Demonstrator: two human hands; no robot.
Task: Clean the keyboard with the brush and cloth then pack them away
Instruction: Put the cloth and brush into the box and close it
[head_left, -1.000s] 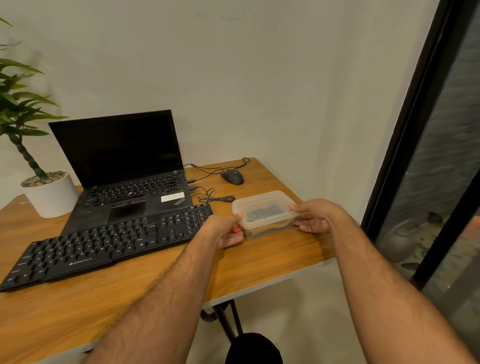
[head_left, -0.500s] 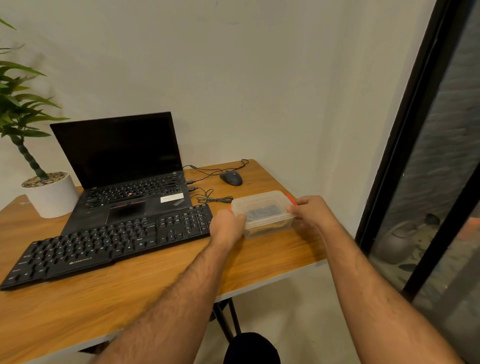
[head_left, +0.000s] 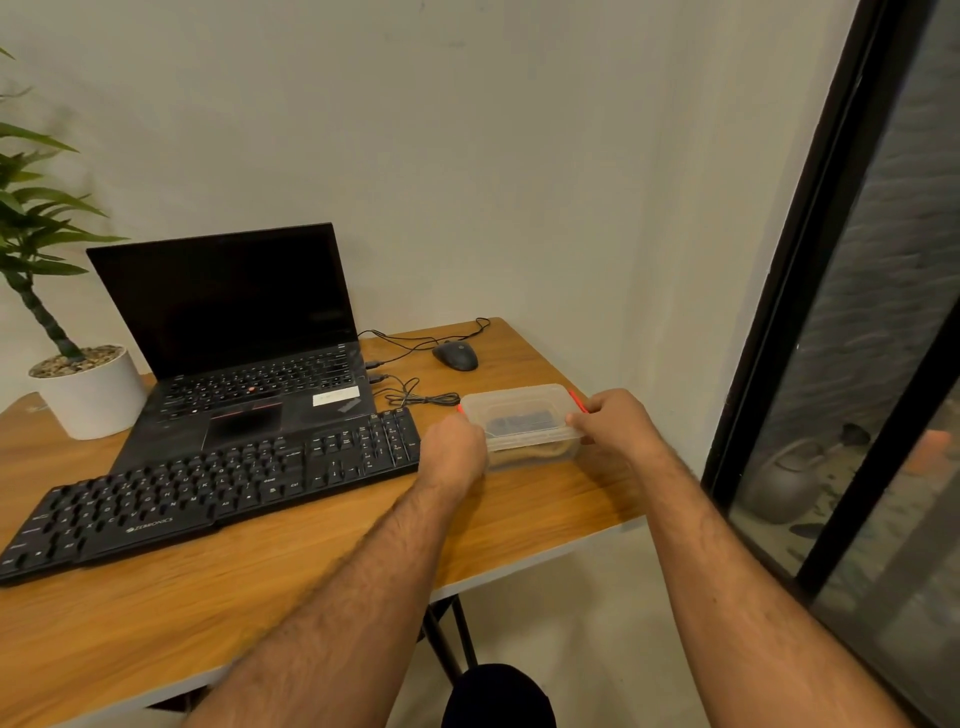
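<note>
Both hands are gripping a lidded clear plastic container (head_left: 521, 426) w/ orange clips on the wooden counter (head_left: 311, 566), right of the black keyboard (head_left: 208, 488): left hand (head_left: 457, 447) curled on its left end, right hand (head_left: 613, 423) pinching the right clip. Dark brush-like item & tan cloth seem inside; whether cleaning is done can't be told.

The wooden desk (head_left: 311, 597) stands in front of me, against the wall. On it lies a black keyboard (head_left: 208, 493), set at an angle, and behind it an open laptop (head_left: 244, 374). At the far left stands a white plant pot (head_left: 91, 392). A dark mouse (head_left: 455, 356) with its cables lies near the back edge. A clear lidded plastic box (head_left: 519, 423) rests just right of the keyboard.
</note>
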